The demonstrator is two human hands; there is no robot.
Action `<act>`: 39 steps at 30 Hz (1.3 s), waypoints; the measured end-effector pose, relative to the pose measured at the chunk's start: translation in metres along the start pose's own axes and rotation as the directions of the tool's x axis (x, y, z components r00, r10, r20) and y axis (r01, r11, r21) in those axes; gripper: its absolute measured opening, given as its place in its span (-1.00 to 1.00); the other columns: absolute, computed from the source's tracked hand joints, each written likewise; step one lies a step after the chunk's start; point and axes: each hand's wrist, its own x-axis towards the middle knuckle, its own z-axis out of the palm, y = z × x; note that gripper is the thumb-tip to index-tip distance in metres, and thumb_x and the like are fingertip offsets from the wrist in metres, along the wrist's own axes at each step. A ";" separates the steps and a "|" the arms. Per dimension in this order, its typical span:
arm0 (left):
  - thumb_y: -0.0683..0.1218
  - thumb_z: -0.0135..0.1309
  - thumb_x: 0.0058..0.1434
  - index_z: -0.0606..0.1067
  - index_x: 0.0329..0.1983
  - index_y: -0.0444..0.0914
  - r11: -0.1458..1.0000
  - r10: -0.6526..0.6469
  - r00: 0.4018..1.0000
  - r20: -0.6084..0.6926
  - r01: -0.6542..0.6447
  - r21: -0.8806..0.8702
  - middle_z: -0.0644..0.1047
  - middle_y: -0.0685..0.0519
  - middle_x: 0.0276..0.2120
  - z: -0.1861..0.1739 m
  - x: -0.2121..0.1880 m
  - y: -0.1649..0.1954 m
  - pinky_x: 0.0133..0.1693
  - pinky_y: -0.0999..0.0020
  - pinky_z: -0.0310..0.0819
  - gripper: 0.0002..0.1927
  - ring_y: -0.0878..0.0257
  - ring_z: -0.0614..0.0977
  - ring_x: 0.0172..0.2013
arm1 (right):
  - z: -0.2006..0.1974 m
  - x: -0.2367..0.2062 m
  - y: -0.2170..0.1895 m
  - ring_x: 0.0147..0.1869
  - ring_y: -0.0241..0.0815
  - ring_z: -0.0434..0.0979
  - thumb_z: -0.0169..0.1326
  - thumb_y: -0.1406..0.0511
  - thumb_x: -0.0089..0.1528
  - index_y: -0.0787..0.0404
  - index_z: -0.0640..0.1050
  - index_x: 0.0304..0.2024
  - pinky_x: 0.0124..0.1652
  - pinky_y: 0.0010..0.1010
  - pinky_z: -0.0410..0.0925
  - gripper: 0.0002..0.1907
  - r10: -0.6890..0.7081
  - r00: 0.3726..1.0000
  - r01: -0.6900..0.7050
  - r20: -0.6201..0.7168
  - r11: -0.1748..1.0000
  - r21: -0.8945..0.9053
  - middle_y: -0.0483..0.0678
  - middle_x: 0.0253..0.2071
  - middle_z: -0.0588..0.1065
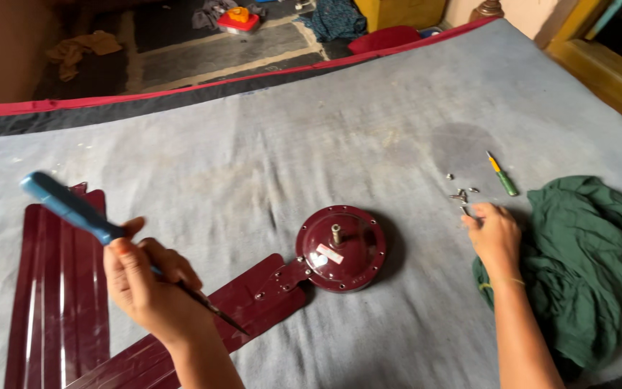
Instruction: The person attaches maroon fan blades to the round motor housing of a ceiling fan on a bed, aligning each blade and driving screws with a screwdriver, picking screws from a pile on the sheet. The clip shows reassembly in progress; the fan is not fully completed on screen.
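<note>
Hands over a maroon fan motor hub (340, 247) and blades on a grey cloth-covered bed (368, 115).

Wide bare cloth lies above the hub; the bed's red edge (217, 83) runs along the far side. The left hand (149, 284) is clenched around a blue-handled screwdriver (73, 209), tip over the attached blade (246, 302). The right hand (496, 234), fingers curled, pinches at small screws (461, 193) beside a green cloth (584, 259); whether it holds one cannot be told.
</note>
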 end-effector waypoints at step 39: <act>0.09 -0.11 0.59 0.50 0.04 -0.32 0.980 0.081 0.981 -0.175 -0.110 -0.165 0.30 0.17 -0.56 -0.040 0.018 -0.021 -0.62 0.55 0.16 -0.62 0.48 0.30 -0.61 | 0.046 -0.115 -0.134 -0.21 -0.19 0.61 0.22 0.38 0.17 0.18 0.63 -0.27 -0.16 -0.38 0.47 -0.93 -0.657 0.754 0.555 -0.013 0.626 0.548 -0.17 -0.30 0.64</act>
